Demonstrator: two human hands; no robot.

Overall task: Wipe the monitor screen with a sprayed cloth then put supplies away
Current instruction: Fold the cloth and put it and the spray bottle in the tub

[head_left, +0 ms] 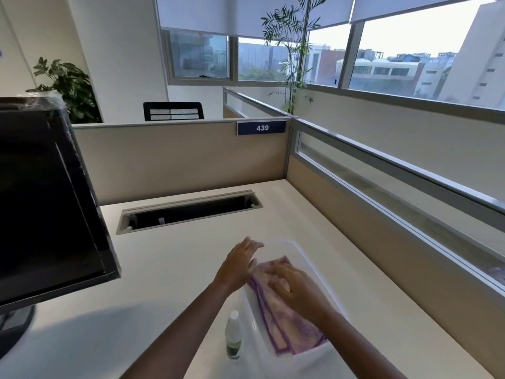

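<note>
Head view: white smooth table (pixel 169 269) in a beige cubicle, long rectangular metal-framed cable slot (pixel 188 210) near the back panel. Clear plastic bin (pixel 314 272), rounded corners, translucent walls, sits at front right of the table. Inside it a soft folded cloth (pixel 284 324), pinkish with purple stripe edging, lying flat along the bin floor. Right hand (pixel 296 289) rests palm down on the cloth, fingers loosely spread, pressing not pinching. Left hand (pixel 240 262) at the bin's near-left rim, fingers extended and slightly apart, touching the cloth's far end; whether it grips the rim cannot be told. Small cylindrical spray bottle (pixel 233 336), translucent with white cap, greenish liquid low inside, stands upright on the table just left of the bin. Black glossy monitor (pixel 46 203) at left, tilted, plastic film on its top edge, screen dark.
</note>
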